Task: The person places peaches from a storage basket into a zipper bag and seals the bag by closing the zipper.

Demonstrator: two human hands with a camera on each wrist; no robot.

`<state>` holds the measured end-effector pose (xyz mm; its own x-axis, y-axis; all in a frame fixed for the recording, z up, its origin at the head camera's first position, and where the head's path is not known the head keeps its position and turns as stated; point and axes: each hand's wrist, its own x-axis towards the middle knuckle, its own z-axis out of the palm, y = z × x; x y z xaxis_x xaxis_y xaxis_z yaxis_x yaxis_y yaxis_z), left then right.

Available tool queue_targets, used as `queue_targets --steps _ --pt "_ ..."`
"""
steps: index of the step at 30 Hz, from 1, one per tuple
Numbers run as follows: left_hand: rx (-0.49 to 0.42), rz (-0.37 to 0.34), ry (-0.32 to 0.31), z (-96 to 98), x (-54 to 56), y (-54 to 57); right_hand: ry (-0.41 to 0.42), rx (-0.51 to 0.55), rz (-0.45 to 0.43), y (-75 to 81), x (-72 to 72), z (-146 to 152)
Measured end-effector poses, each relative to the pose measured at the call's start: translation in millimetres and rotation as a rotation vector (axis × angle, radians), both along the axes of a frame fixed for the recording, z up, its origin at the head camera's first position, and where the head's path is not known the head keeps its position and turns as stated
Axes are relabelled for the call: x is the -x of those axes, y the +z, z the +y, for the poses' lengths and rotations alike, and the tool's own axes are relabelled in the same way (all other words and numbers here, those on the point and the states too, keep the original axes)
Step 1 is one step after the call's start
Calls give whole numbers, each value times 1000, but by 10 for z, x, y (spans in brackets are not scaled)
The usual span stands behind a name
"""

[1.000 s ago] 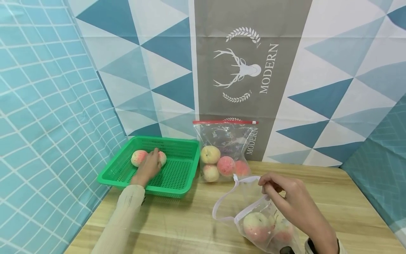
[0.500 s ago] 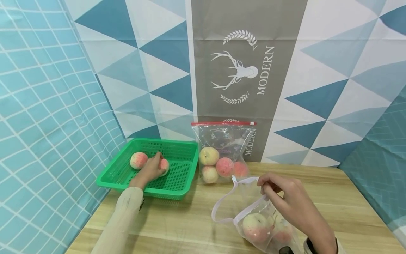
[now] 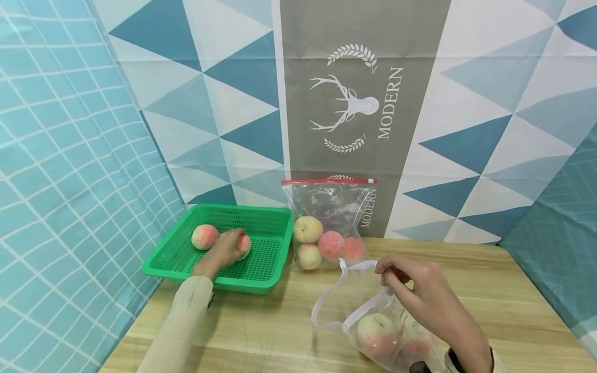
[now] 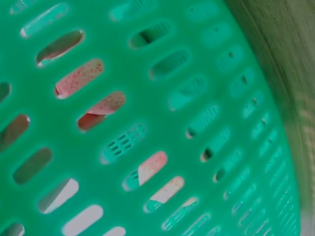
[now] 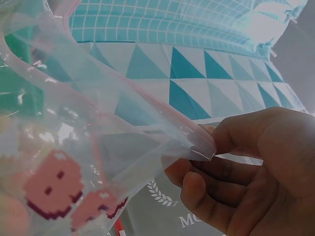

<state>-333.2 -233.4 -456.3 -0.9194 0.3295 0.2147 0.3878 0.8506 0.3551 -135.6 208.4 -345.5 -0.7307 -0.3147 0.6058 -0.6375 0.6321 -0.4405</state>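
Inside the green basket (image 3: pixel 258 277) my left hand (image 3: pixel 221 254) grips a peach (image 3: pixel 244 245), its fingers over the fruit's top. Another peach (image 3: pixel 204 237) lies in the basket to the left of that hand. In the left wrist view the basket's slotted wall (image 4: pixel 147 108) fills most of the picture and largely hides the hand and fruit. My right hand (image 3: pixel 429 295) pinches the rim of a clear zip bag (image 3: pixel 359 312), whose mouth gapes to the left. Peaches (image 3: pixel 377 334) sit in this bag. The right wrist view shows thumb and fingers pinching the bag's edge (image 5: pixel 197 145).
A second clear bag with a red zip strip (image 3: pixel 328 181) stands against the backdrop, right of the basket, with several peaches (image 3: pixel 331 245) in it. Wooden tabletop (image 3: pixel 261 331) lies between the basket and the right-hand bag. Patterned cloth hangs behind and at the left.
My left hand and the peach under it have shifted slightly right and toward me within the basket. My right hand keeps its pinch on the bag's rim, nearly still.
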Motion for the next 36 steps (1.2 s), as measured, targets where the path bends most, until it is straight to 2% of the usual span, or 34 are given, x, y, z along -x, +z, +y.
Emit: queue_targets --steps 4,15,22,27,36 --pt "-8 14 -6 -2 -19 2 19 -2 -8 -5 15 -20" --pt "-23 27 -35 -6 -63 16 6 -5 -14 7 5 -23" --pt "-23 34 -42 12 -103 81 -11 -6 -14 5 7 -12" --pt "-7 66 -8 26 -168 155 -21 -5 -14 8 -7 -2" --pt "-25 57 30 42 -272 231 -18 -10 -11 18 -14 1"
